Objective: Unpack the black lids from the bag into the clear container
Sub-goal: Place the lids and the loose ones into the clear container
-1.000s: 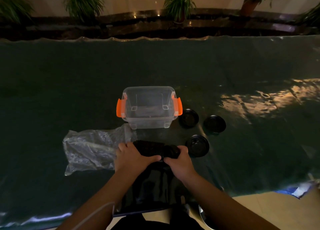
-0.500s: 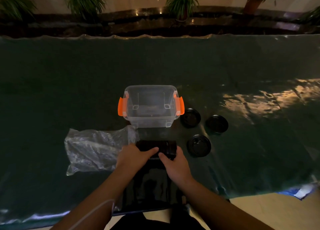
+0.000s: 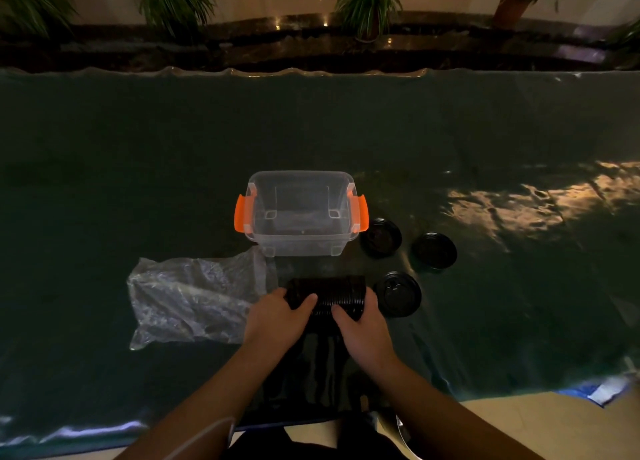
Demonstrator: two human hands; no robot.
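While forearms reach forward, left hand (image 3: 277, 316) and right hand (image 3: 363, 324) grip clamped on lid stack (image 3: 329, 293), seemingly horizontal.

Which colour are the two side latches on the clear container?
Orange latches, seen best in the head view, on the clear container.

Container (image 3: 300, 214) behind lid stack (image 3: 329, 291); bag (image 3: 194, 297) left, three loose lids (image 3: 398, 293) right.

You are working with 2 bare forearms and no sleeves, gloves or rings showing on your left hand (image 3: 277, 324) or right hand (image 3: 363, 331); a thin pale cable (image 3: 204, 435) is crossing your left forearm.
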